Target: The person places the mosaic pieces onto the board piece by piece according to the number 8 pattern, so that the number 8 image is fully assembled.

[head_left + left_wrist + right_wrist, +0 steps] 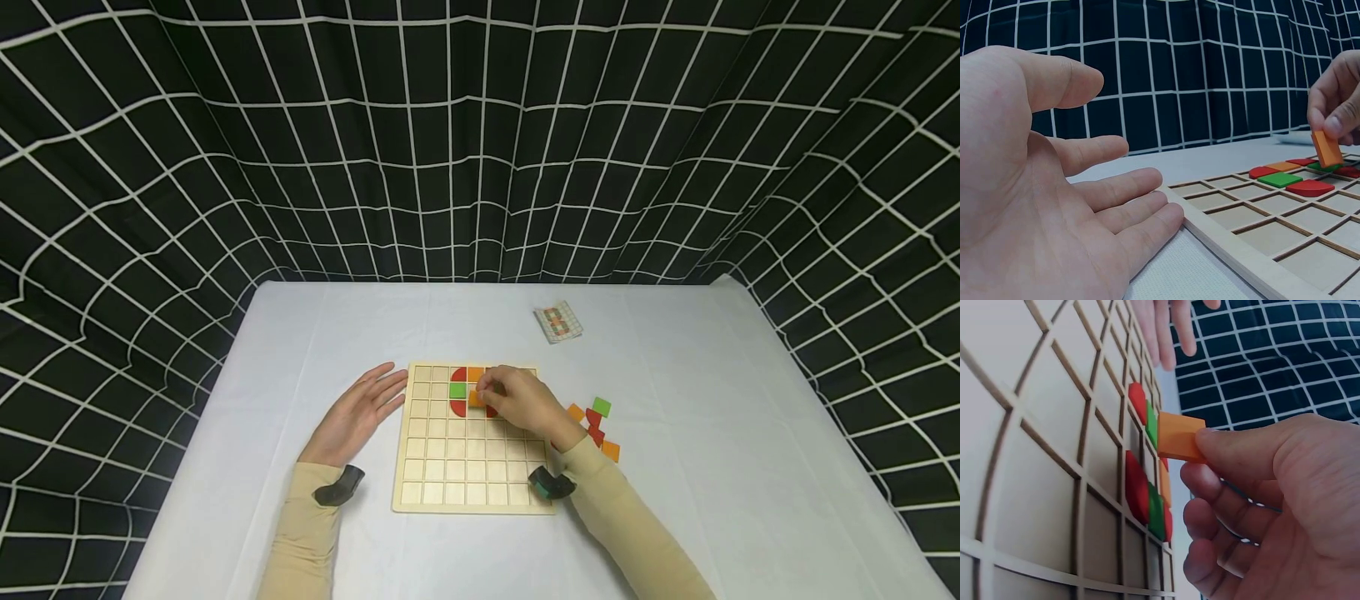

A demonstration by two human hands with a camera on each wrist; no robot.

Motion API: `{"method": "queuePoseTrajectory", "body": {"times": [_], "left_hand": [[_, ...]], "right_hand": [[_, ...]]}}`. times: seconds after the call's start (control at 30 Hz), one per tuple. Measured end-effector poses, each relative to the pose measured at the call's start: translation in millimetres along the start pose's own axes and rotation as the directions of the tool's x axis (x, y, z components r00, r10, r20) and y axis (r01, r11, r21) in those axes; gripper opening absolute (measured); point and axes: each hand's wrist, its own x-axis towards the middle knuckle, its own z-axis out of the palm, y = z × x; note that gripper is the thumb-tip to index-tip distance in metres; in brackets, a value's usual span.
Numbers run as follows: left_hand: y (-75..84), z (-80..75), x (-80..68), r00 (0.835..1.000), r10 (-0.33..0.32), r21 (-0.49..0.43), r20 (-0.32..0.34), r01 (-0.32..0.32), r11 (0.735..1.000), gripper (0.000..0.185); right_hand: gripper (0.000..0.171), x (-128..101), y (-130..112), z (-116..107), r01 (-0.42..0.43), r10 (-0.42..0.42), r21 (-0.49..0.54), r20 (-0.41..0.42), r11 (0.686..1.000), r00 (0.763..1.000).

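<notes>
The right hand pinches 1 orange tile over the far cells of the wooden grid board, so lowering it squarely into a cell looks next, while the left hand lies flat and open, holding nothing, beside the board's left edge.

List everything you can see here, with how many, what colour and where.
Grid board: one, pale wood, middle of the table, between the two hands.
Pieces set in the board: several, red, green and orange, in the far rows; exact count unclear.
Orange piece: one, pinched above the far rows of the board.
Loose pieces: a handful, green, orange and red, on the table to the right of the board.
Card: one, white with a coloured pattern, far side of the table.
Table: one, white cover.
Backdrop: black cloth with white grid lines, behind and beside the table.
Left hand: fingers straight, at the board's left edge.
Right hand: pinches the orange piece.
</notes>
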Motion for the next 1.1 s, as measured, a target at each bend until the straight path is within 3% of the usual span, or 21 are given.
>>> {"method": "queuePoseTrajectory", "body": {"times": [0.5, 1.1], "left_hand": [[-0.4, -0.6, 0.4, 1.000, 0.004, -0.010, 0.004, -0.004, 1.000, 0.056], [3.1, 2.4, -0.1, 1.000, 0.004, 0.014, 0.000, -0.004, 1.000, 0.055]], "right_hand": [[0.005, -0.2, 1.6, 9.2, -0.003, 0.004, -0.114, 0.007, 0.993, 1.000], [0.006, 0.7, 0.7, 14.0, -0.018, 0.016, -0.173, -0.014, 0.985, 1.000]]}}
